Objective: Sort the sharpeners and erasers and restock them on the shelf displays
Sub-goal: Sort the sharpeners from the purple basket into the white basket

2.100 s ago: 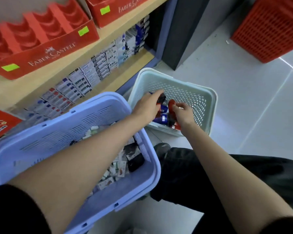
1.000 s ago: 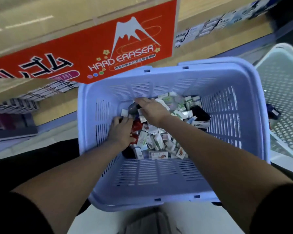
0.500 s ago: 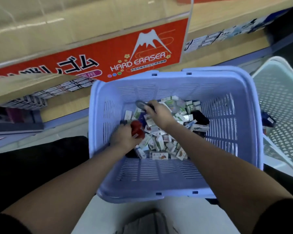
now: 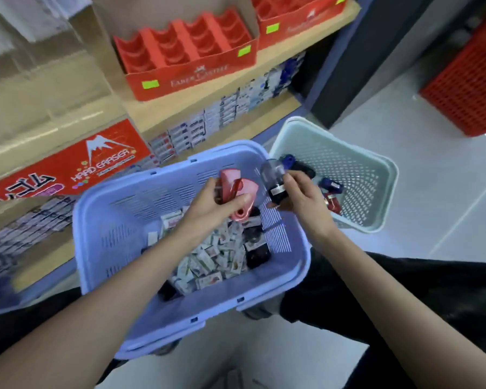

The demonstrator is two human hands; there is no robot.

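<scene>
Half a second ago both hands were down among the erasers [image 4: 208,262] in the blue basket [image 4: 118,220]. Both are now raised clear of that pile, and each one carries a load. The view has also swung up and to the right, so the pale green basket [image 4: 387,175] and the shelf [image 4: 180,108] are back in sight.

Meaning for the task: I judge the pick from the mixed stock complete for this batch. The sharpeners are separated from the erasers, and the next move is a drop into the pale green basket, where a blue sharpener [image 4: 331,185] and others already lie. The erasers remain in the blue basket. The red display tray [image 4: 185,77] on the shelf shows empty slots, so restocking is not yet done.

Pose, left hand [image 4: 208,209]: forearm reaching in over the near wall of the blue basket, hand held above the erasers. The fingers and thumb are curled around the red sharpeners [image 4: 237,192], apparently two pieces. I cannot tell the exact count.

Pose, right hand [image 4: 300,197]: held above the far right corner of the blue basket, just beside the rim of the pale green basket. The thumb and fingers pinch the black sharpener [image 4: 274,181] at its base, with its clear dome pointing up and away from me.

Neither hand touches either basket.
</scene>
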